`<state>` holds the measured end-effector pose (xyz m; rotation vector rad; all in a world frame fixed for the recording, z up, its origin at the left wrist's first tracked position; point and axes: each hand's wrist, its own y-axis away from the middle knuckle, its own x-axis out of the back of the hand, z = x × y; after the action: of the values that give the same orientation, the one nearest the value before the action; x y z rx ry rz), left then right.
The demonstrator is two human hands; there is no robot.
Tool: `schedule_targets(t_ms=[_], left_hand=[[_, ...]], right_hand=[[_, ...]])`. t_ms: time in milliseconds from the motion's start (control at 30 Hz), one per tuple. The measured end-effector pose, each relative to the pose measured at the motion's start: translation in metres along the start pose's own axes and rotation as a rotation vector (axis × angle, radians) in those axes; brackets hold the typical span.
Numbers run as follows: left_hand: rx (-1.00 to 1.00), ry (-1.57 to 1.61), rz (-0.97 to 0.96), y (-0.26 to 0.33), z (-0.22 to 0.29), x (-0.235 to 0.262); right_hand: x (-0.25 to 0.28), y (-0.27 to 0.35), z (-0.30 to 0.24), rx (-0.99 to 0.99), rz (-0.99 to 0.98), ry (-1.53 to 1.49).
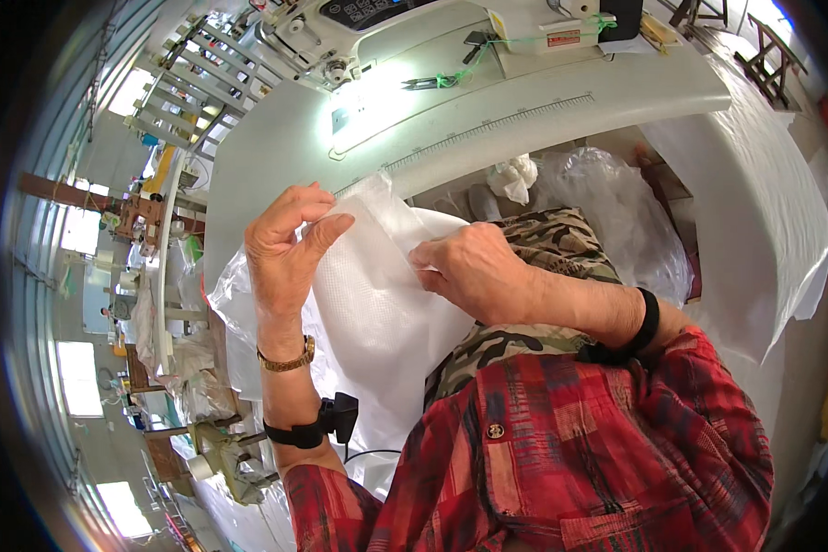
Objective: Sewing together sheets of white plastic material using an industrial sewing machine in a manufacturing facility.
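White sheet (368,285) is in front of the table (248,166), draping toward the lap. Right hand (483,271) pinches its right edge; left hand (290,244) has thumb and fingers curled narrow at the upper left edge, can't tell if gripping. Looks light, limp, probably slick and easily creased. I'd hold by opposite edges near the top, fingertips only, light tension.

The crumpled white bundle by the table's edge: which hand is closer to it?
Right. In the picture, the right hand is below the crumpled white bundle, slightly to its left; the left hand is much farther off to the left.
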<state>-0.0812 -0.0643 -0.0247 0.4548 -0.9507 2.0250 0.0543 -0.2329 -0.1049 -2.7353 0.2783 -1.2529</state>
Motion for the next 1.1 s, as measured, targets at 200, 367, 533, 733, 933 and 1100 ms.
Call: schedule_targets(t_ms=[200, 367, 533, 733, 933, 1100], left_hand=[[-0.072, 0.018, -0.023, -0.004, 0.018, -0.002], [0.016, 0.069, 0.044, -0.010, 0.044, 0.004], [-0.008, 0.171, 0.155, -0.022, 0.043, 0.034], [0.055, 0.276, 0.107, -0.032, 0.038, 0.027], [-0.017, 0.268, 0.062, -0.042, 0.042, 0.015], [-0.022, 0.206, 0.064, -0.043, 0.040, 0.009]], right_hand=[[-0.029, -0.030, 0.018, 0.389, 0.342, -0.334], [-0.040, -0.055, 0.018, 0.312, 0.267, -0.781], [-0.017, -0.034, 0.021, 0.195, 0.019, -1.485], [0.002, -0.010, 0.055, 0.178, 0.114, -1.121], [-0.011, 0.004, 0.090, 0.084, 0.087, -1.017], [-0.018, 0.010, 0.099, -0.159, 0.251, -0.572]])
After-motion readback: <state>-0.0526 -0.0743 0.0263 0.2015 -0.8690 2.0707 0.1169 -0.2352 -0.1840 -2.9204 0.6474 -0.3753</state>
